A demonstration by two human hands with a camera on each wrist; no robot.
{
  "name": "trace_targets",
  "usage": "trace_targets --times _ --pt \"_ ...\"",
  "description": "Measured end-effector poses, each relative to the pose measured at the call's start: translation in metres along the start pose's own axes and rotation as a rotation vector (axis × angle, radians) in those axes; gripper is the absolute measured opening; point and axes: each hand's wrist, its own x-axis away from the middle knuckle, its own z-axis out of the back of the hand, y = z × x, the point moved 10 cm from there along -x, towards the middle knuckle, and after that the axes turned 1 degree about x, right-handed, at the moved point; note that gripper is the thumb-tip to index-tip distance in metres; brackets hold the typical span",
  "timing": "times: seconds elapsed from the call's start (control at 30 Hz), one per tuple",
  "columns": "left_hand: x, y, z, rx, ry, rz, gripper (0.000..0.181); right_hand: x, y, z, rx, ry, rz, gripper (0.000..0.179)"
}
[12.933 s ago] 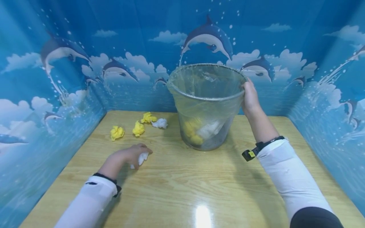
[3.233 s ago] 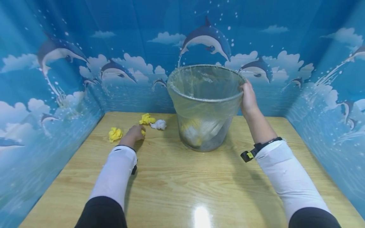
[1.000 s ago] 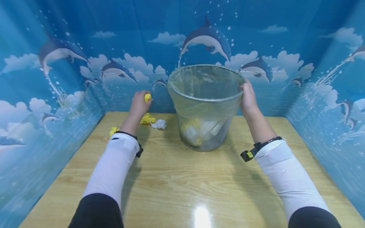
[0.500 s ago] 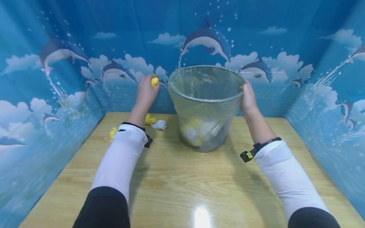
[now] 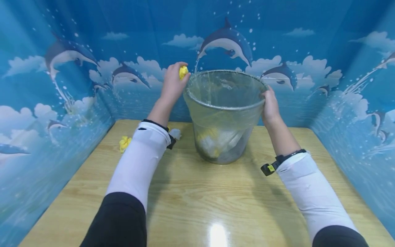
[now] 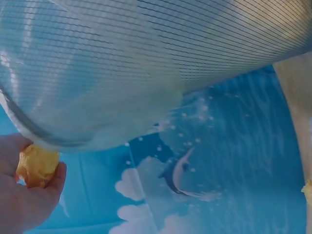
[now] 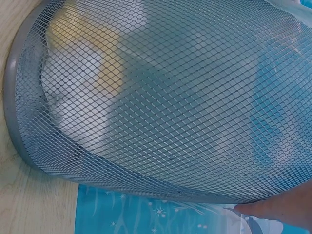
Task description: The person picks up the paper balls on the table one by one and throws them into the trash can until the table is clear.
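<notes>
My left hand point(image 5: 175, 79) pinches a crumpled yellow paper ball point(image 5: 183, 72) beside the left rim of a mesh wastebasket point(image 5: 225, 106). In the left wrist view the same paper ball point(image 6: 38, 165) sits between thumb and fingers, near the basket's rim. My right hand point(image 5: 271, 105) grips the basket's rim on the right; in the right wrist view only part of that hand point(image 7: 280, 207) shows. A clear plastic liner covers the rim, and yellow and white paper balls point(image 7: 78, 92) show through the mesh at the bottom.
On the wooden table point(image 5: 197, 199), a yellow paper ball point(image 5: 124, 143) lies at the left. A white paper ball point(image 5: 176, 133) is partly hidden behind my left wrist, with a bit of yellow beside it. A blue dolphin-print curtain point(image 5: 139, 41) encloses the back and sides.
My left hand has picked the yellow paper ball off the table, raised it and carried it right to the basket's rim. The right hand and basket have stayed in place.
</notes>
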Motion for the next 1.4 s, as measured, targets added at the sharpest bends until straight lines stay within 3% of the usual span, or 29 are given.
trace_targets --times 0.3,0.63,1.0,1.4 --pt "0.004 0.041 -0.018 -0.074 -0.141 -0.137 0.047 -0.001 0.0 0.0 0.006 -0.003 0.006 0.067" --pt "0.008 0.077 -0.045 -0.102 -0.267 -0.197 0.047 0.0 -0.001 0.0 -0.001 -0.009 0.019 0.065" --pt "0.016 0.093 -0.063 -0.112 -0.352 -0.212 0.047 -0.001 -0.003 -0.001 -0.009 -0.009 0.032 0.065" --pt "0.017 0.092 -0.07 -0.088 -0.386 -0.199 0.05 -0.002 -0.001 0.0 -0.015 0.001 0.018 0.066"
